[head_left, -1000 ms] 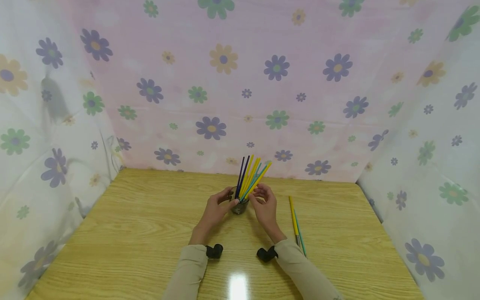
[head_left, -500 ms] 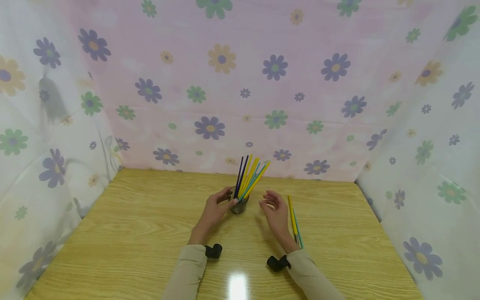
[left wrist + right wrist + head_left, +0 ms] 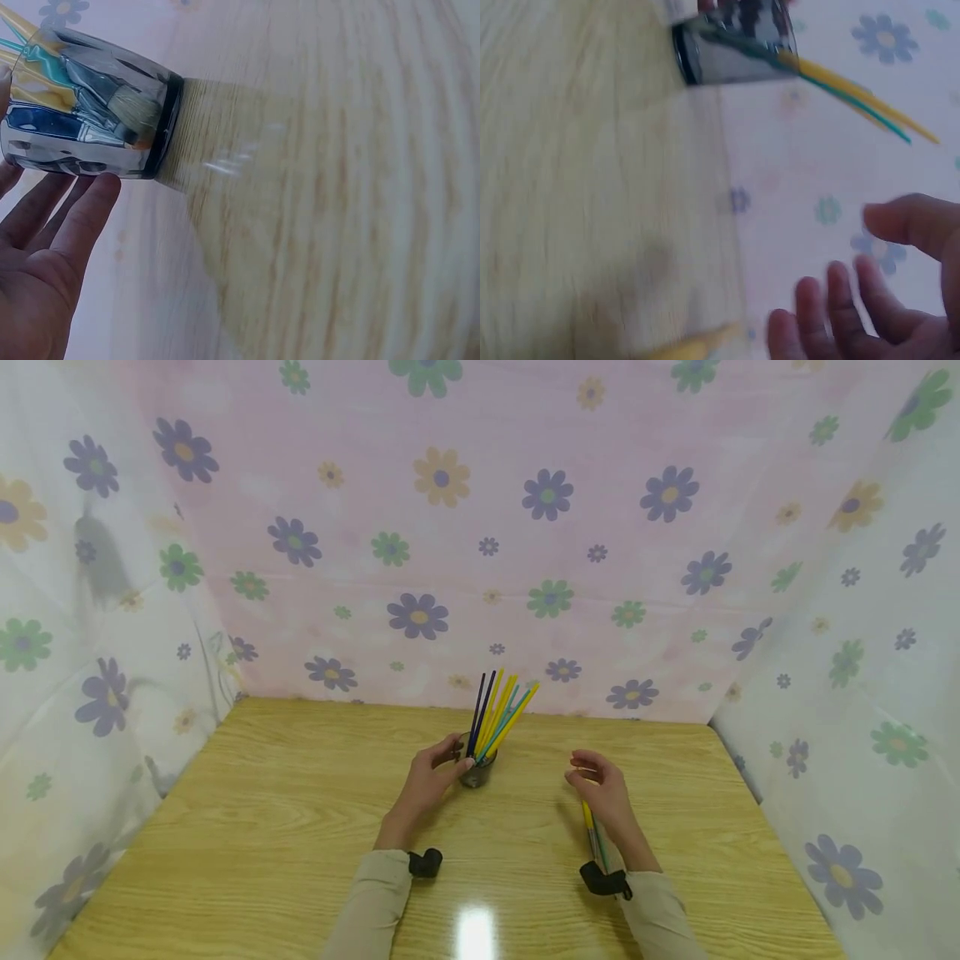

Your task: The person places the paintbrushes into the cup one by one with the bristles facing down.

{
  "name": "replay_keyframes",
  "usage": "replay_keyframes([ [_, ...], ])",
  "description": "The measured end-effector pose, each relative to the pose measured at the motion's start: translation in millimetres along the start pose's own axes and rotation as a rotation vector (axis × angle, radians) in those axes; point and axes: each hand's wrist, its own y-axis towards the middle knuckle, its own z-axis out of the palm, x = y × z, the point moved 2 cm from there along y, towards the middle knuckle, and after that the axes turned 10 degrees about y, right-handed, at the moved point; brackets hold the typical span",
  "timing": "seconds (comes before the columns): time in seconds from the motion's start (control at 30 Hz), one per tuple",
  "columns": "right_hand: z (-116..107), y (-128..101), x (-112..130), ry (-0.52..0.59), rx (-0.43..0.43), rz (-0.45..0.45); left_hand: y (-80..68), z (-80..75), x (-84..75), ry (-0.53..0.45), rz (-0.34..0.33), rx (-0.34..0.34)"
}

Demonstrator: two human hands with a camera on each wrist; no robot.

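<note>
My left hand [image 3: 431,782] holds a clear glass [image 3: 476,775], thumb on its near side and fingers round the left. Inside the glass [image 3: 45,146] several paintbrushes [image 3: 498,718] with dark, yellow and turquoise handles stand bristles down, mostly leaning right. Through its wall the bristles [image 3: 135,112] and metal ferrules show in the left wrist view. My right hand [image 3: 607,789] hovers with nothing in it, fingers apart from the thumb. Below it a yellow-handled paintbrush [image 3: 588,815] lies on the table beside a thin turquoise one [image 3: 602,852], both partly hidden by the hand and wrist.
The wood-grain table [image 3: 300,827] ends at the back against a flowered cloth [image 3: 480,568]. Similar cloth hangs along the left [image 3: 97,760] and right sides. A black wrist mount [image 3: 603,879] sits on the right wrist.
My right hand has left the brushes in the glass and moved right, over the two paintbrushes on the table. The left hand has stayed at the glass.
</note>
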Motion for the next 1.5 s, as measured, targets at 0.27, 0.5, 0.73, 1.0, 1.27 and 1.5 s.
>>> replay_keyframes([
  [0.27, -33.8, -5.2, -3.5, -0.198, 0.077, 0.051, 0.3, -1.2, 0.6, -0.001, -0.014, -0.001],
  [0.5, -47.5, -10.7, -6.8, -0.269, 0.081, 0.104, -1.9, 0.4, -2.9, -0.018, -0.026, 0.001],
  [0.73, -55.4, -12.1, -11.4, -0.350, 0.075, 0.133, -8.8, -6.4, -27.3, -0.016, -0.035, 0.039],
  [1.0, -50.5, -11.6, -12.9, -0.330, 0.095, 0.181, -2.8, 0.6, -5.0, -0.020, -0.039, 0.008],
  [1.27, -43.3, -9.7, -14.1, -0.392, 0.097, 0.163, -0.3, 0.5, -0.4, -0.003, -0.021, 0.002],
  [1.5, -40.9, -7.8, -17.8, -0.411, 0.101, 0.167, -0.3, 0.7, -0.4, -0.001, -0.024, 0.000],
])
